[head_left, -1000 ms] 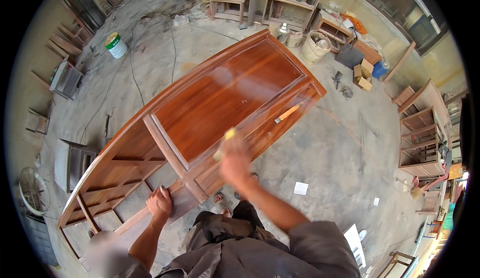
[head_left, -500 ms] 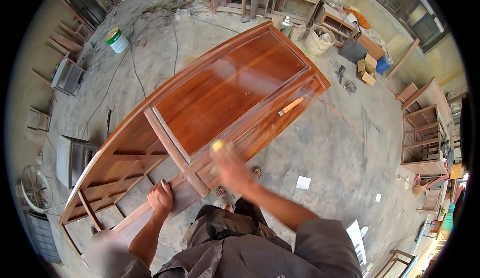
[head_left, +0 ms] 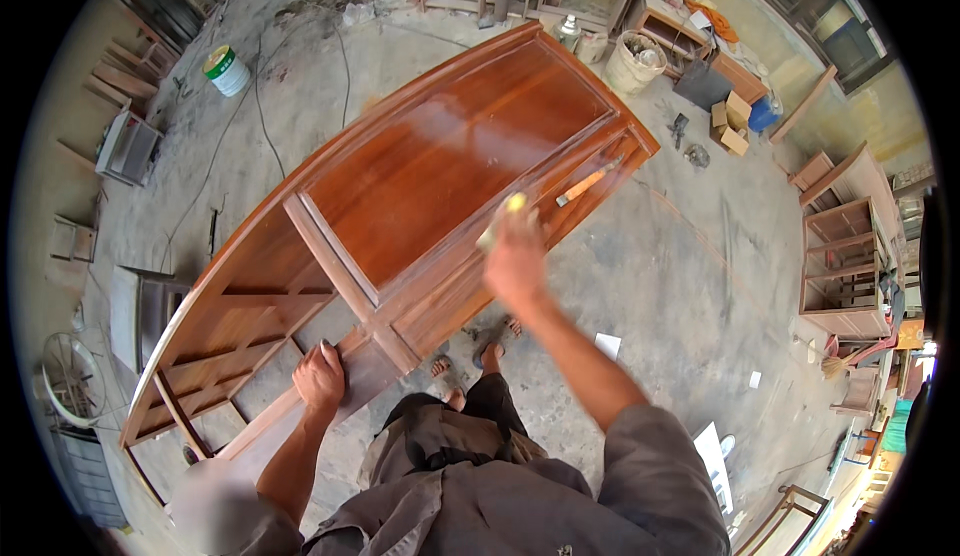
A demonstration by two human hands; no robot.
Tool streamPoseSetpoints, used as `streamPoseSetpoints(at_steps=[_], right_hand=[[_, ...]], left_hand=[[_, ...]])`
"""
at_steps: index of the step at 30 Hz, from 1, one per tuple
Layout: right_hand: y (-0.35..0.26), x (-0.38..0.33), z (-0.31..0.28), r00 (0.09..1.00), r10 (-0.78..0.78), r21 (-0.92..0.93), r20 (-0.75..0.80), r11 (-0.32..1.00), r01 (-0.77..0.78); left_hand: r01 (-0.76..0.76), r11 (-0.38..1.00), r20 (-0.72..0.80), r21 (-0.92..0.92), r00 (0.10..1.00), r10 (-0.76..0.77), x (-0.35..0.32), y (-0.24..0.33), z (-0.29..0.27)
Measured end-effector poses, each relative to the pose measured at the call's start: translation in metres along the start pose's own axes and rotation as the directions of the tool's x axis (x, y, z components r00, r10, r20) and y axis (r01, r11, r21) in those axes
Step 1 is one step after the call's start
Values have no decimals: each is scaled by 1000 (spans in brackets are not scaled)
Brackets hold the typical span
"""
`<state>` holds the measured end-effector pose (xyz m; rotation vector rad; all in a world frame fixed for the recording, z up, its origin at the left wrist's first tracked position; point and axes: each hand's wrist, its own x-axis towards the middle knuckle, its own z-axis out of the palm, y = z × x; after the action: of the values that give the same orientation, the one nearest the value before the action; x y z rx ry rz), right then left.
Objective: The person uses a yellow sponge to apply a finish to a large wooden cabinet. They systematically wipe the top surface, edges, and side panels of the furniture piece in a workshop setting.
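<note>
Left hand (head_left: 318, 376) grips the frame (head_left: 430, 196) by its near edge; right hand (head_left: 517, 261) clasps a yellow pad (head_left: 516, 201); an orange tool (head_left: 585, 184) lies near the frame's right corner.

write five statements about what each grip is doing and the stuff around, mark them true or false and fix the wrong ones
1. The right grip holds a yellow item. True.
2. The left grip hangs in the air, touching nothing. False: the left grip rests on a wooden rail.
3. An orange-handled tool lies on the reddish-brown wooden piece. True.
4. The green-and-white bucket lies on its side. False: the green-and-white bucket stands upright.
5. In the picture, a cardboard box is to the right of the reddish-brown wooden piece. True.
</note>
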<state>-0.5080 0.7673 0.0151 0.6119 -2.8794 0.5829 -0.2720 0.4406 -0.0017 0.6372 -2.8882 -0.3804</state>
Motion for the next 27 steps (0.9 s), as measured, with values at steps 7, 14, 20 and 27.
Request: streamPoseSetpoints(at_steps=[7, 14, 20, 27], right_hand=[[-54, -82, 14, 953, -297, 125, 56, 949, 288], [-64, -104, 5, 972, -211, 97, 99, 975, 202], [59, -59, -10, 998, -44, -89, 43, 995, 48], [-17, -114, 18, 919, -379, 65, 108, 925, 373]], left_hand=[[-2, 1000, -20, 3, 1000, 2, -4, -7, 4], [-11, 1000, -7, 14, 1000, 11, -2, -4, 2], [11, 1000, 10, 14, 1000, -11, -2, 0, 3], [40, 999, 15, 2, 999, -40, -1, -1, -3]])
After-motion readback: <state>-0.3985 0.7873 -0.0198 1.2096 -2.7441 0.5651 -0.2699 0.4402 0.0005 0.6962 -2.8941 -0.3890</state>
